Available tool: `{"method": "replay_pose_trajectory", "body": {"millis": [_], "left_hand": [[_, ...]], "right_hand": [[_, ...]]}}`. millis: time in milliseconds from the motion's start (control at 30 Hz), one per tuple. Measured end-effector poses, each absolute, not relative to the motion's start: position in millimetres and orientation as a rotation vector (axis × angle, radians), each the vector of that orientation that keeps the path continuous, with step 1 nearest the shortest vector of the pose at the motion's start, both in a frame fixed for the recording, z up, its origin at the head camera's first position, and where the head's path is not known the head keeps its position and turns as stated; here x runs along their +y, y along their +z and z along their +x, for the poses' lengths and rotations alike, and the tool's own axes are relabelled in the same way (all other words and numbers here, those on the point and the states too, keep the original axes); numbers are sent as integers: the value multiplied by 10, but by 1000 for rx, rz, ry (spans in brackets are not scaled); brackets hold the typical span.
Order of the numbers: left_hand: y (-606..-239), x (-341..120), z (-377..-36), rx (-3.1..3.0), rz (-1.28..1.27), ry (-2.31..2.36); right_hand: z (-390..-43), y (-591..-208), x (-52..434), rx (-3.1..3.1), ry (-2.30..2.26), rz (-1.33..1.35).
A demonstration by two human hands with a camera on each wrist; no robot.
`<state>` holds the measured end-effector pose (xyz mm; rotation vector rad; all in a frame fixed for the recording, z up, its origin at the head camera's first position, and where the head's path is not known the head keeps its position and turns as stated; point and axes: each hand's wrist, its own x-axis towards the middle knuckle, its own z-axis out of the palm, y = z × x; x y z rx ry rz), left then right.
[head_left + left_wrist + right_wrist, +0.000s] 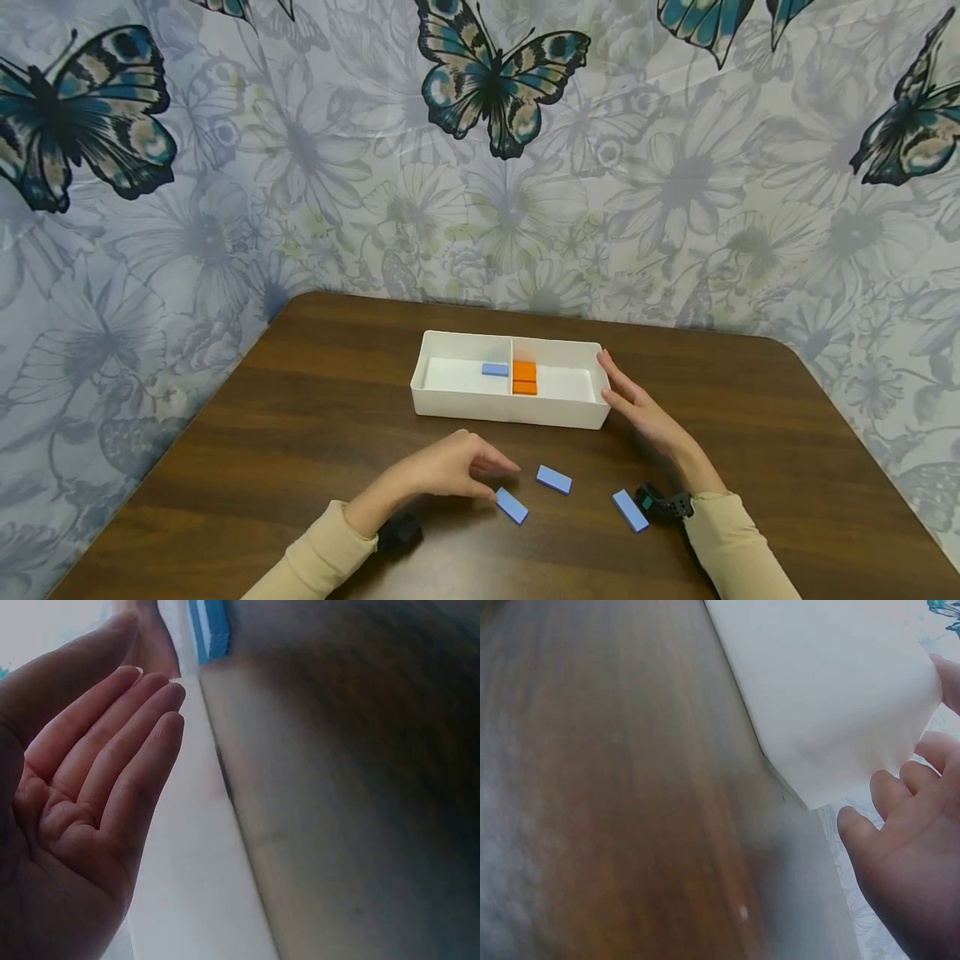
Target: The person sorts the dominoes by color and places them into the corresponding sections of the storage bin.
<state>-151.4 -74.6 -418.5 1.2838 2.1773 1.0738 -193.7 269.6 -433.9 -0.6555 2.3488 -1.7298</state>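
A white two-compartment tray (461,404) stands toward the back of the table. My right hand (643,417) rests its fingertips against the tray's right end, and in the right wrist view the fingers (889,796) lie along that end wall. My left hand (450,467) is in front of the tray with thumb and fingers apart and nothing between them; its palm and fingers (139,769) show in the left wrist view. Its thumb tip is right at a light blue block (512,506). A second blue block (554,479) lies just right of the left fingertips.
A third blue block (630,511) lies beside the right wrist's black band (663,502). Inside the tray, a blue block (495,369) sits left of the divider and orange blocks (524,377) sit right of it. Behind the wooden table (300,400) hangs butterfly-patterned cloth (525,217).
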Motion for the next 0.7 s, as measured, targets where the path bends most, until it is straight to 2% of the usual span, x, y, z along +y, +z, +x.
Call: {"method": "replay_pose_trajectory", "body": {"millis": [267,700], "left_hand": [[-4220,-705,-1480,2287,1463,788],[-4204,-655,-1397,2361,1531,663]], "right_hand": [[-1924,-4338,2701,2339,-1736,-659],[-1920,-4346,2699,2334,-1741,-672]]}}
